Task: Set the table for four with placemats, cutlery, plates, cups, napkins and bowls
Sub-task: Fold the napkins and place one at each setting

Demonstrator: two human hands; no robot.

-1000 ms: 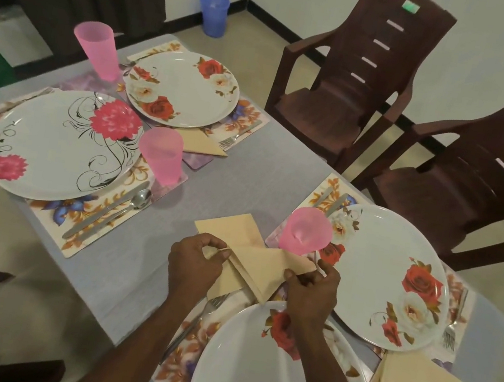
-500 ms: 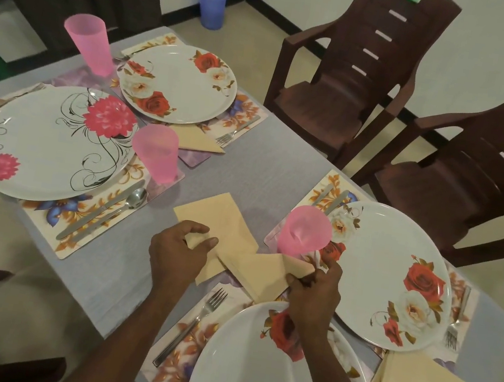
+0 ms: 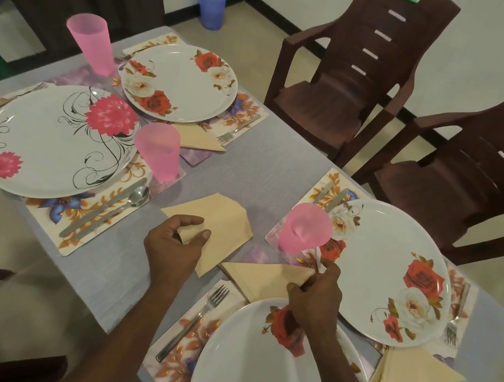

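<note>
Separation of the two napkins is the change we record: a second ago both hands worked one overlapping pile above the near plate; now the left hand (image 3: 174, 246) has drawn the flat beige cloth napkin (image 3: 218, 218) leftward onto bare grey tablecloth (image 3: 256, 172), while the right hand (image 3: 315, 293) keeps the folded beige triangular napkin (image 3: 264, 277) by the near white rose-patterned plate (image 3: 250, 370).

We judge that two napkins are now being dealt out to separate settings, with two more already lying folded at the far and right-hand places.

Grip, left: thumb and curled fingers pinch a raised fold at the flat napkin's near corner; the rest of the cloth lies spread ahead of the hand, toward the table's middle.

Grip, right: fingers are closed around the triangle's right-hand tip, just beside the pink translucent plastic cup (image 3: 305, 228); the triangle's body extends left of the hand, resting above the steel fork (image 3: 195, 323) on the floral placemat (image 3: 172, 365).

No bowls are visible.
</note>
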